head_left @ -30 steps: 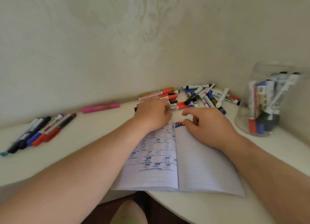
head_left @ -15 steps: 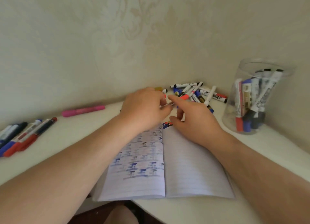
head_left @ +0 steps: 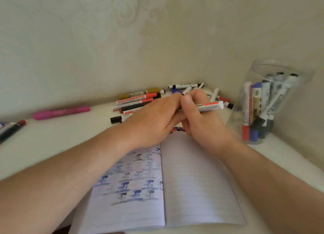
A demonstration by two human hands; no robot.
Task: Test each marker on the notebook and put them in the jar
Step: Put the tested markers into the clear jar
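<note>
Task judged partly complete at inspection. The clear jar, standing at three o'clock on the table, held several markers upright, white-barrelled with red, blue and black ends; an exact count could not be made through the plastic. The open notebook lay at six o'clock, its left page covered in blue and grey test strokes and its right page blank apart from small coloured marks at the top of the fold. Above the notebook both hands met on a red-and-white marker: the right hand had its grip curled round the barrel, thumb on top; the left hand had fingers closed on the opposite end, which was hidden, presumably at the cap. Remaining work was considerable: a pile of loose markers at twelve o'clock, a pink marker at ten o'clock, and further markers at nine o'clock.
</note>
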